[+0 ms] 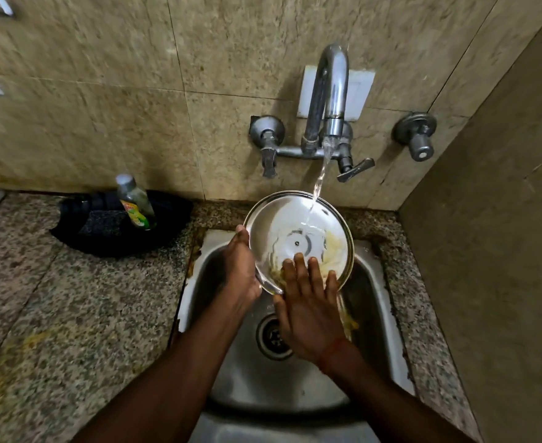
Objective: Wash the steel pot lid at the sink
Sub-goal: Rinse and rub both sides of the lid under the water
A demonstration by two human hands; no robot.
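Observation:
The steel pot lid (282, 225) is tilted above the steel sink (372, 289), its inner side facing me, smeared with yellowish residue on its lower right. Water runs from the tap (330, 91) onto the lid's upper right. My left hand (239, 266) grips the lid's left rim from behind. My right hand (308, 302) lies flat with fingers spread on the lid's lower inner face.
A dish-soap bottle (135, 203) and a dark scrubber (102, 223) rest on a black cloth (167, 238) on the granite counter (71, 314) to the left. Two lever valves (268, 155) and a knob (418, 139) are on the tiled wall. A side wall stands close on the right.

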